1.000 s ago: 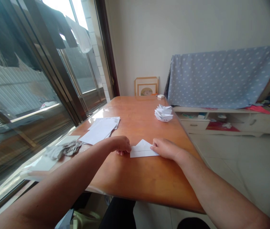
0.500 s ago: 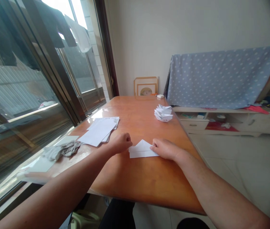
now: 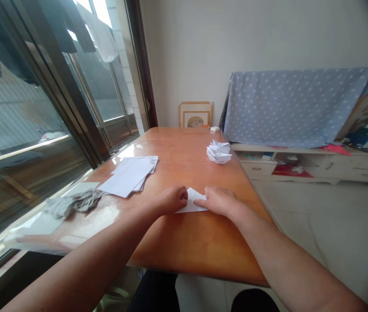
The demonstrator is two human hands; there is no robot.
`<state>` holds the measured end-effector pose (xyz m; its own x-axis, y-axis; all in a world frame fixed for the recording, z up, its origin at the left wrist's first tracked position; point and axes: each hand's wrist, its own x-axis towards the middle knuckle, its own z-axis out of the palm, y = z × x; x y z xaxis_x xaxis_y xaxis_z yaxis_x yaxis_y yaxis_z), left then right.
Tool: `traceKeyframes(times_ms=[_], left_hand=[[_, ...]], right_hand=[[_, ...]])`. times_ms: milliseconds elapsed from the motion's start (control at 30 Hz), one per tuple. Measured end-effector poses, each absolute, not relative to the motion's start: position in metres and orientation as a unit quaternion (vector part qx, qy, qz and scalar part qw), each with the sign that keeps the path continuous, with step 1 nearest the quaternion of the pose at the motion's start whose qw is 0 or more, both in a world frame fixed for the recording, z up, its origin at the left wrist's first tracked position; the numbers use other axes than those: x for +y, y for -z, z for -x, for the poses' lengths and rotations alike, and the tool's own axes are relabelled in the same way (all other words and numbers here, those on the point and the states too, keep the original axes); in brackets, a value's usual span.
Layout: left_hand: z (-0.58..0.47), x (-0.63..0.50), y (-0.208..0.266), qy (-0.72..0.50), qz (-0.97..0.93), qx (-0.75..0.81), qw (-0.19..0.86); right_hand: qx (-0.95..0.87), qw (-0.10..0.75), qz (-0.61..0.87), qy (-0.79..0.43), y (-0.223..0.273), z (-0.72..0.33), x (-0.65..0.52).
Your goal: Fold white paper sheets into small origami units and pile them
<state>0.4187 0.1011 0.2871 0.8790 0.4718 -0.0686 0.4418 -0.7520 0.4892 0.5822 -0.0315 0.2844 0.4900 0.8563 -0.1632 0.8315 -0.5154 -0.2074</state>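
A folded white sheet of paper (image 3: 191,207) with a pointed top lies on the wooden table between my hands. My left hand (image 3: 174,200) is closed, its curled fingers over the paper's left part. From the other side, my right hand (image 3: 219,200) grips the right part, thumb stretched across the front of the fold. The hands cover both ends of the paper. Farther back on the right stands a small stack of folded paper pieces (image 3: 218,152) with pointed tips. To the left lies a pile of flat white sheets (image 3: 127,177).
A crumpled grey cloth (image 3: 86,200) lies at the left side of the table (image 3: 184,147). A small white box (image 3: 215,129) is at the far edge, near framed pictures (image 3: 195,115). Glass windows line the left; a low cabinet (image 3: 317,167) stands along the right wall.
My left hand has moved right onto the paper's left part. My right thumb has slid further inward across the paper. The whole view has shifted slightly.
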Motion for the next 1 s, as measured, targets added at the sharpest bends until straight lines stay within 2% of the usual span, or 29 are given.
traceKeyframes(times_ms=[167, 367, 667, 800, 900, 1000], left_hand=[[-0.420, 0.099, -0.290, -0.019, -0.920, 0.275, 0.280], [-0.419, 0.103, -0.286, -0.043, -0.910, 0.290, 0.294], [-0.422, 0.112, -0.278, -0.100, -0.910, 0.284, 0.285], [-0.422, 0.117, -0.280, -0.096, -0.862, 0.303, 0.395], [-0.420, 0.122, -0.284, -0.083, -0.787, 0.310, 0.527], [-0.418, 0.127, -0.289, -0.087, -0.737, 0.314, 0.593]], right_hand=[[-0.479, 0.069, 0.860, -0.163, -0.289, -0.615, -0.045], [-0.499, 0.159, 0.841, -0.134, -0.281, -0.616, -0.043], [-0.563, 0.248, 0.773, -0.157, -0.267, -0.615, -0.034], [-0.581, 0.296, 0.742, -0.157, -0.271, -0.612, -0.034], [-0.581, 0.373, 0.700, -0.180, -0.273, -0.610, -0.036], [-0.570, 0.439, 0.667, -0.195, -0.272, -0.609, -0.034]])
